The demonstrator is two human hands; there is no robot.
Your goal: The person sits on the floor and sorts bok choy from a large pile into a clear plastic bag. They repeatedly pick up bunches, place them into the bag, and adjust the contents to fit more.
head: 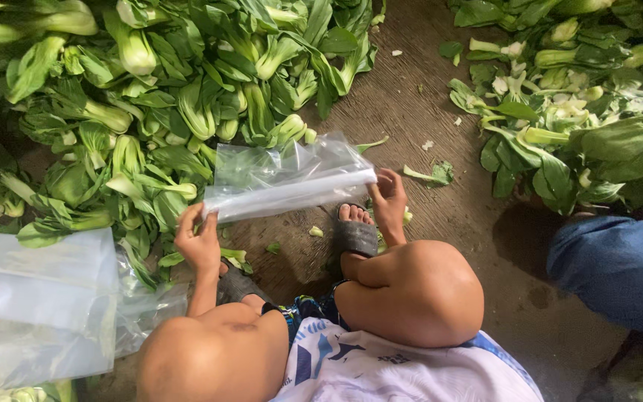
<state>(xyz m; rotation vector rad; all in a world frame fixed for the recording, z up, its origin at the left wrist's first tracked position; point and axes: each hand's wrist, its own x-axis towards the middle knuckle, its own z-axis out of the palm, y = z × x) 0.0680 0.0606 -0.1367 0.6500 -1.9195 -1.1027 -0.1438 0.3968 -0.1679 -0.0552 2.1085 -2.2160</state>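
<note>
Here, head view: a squatting person stretches a clear plastic bag (289,179) between both hands above a dirt floor (426,112).

Left hand (199,242) has its fingers closed on the bag's lower-left corner; right hand (390,197) has its fingers curled shut around the bag's right edge. The bag hangs just above the person's feet, in grey slide sandals (356,237), its far edge reaching over the near side of a large heap of bok choy (150,97). A stack of more clear bags (39,298) lies on the floor at the left, beside the left knee. A second pile of trimmed bok choy leaves (567,112) sits well apart at upper right. Another person's blue-trousered leg (623,264) shows at the right edge. Loose leaf scraps (433,175) dot the floor between the heaps.
</note>
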